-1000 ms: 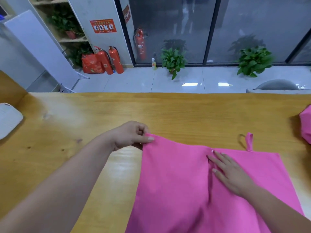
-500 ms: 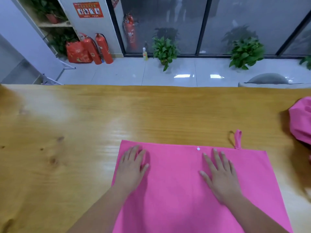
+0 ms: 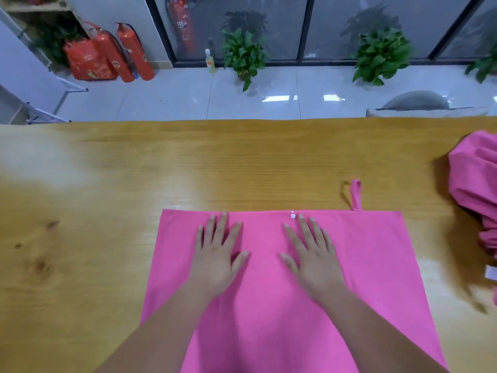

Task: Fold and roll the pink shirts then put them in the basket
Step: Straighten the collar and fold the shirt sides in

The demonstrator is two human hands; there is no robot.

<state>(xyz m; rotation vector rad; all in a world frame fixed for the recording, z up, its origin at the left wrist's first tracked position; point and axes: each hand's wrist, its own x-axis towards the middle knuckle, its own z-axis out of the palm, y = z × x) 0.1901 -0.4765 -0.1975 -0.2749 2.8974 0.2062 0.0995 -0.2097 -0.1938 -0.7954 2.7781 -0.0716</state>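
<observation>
A pink shirt lies spread flat on the wooden worktop, its straight far edge running left to right and its long axis running from that edge toward the person. A small loop sticks out past the far edge, pointing away, and a white button sits on that edge. Both hands lie palm down on the cloth with fingers straight and spread, gripping nothing — the left hand left of centre, the right hand just beside the button. A second pink shirt lies bunched at the worktop's right edge — well apart from the flat one.
</observation>
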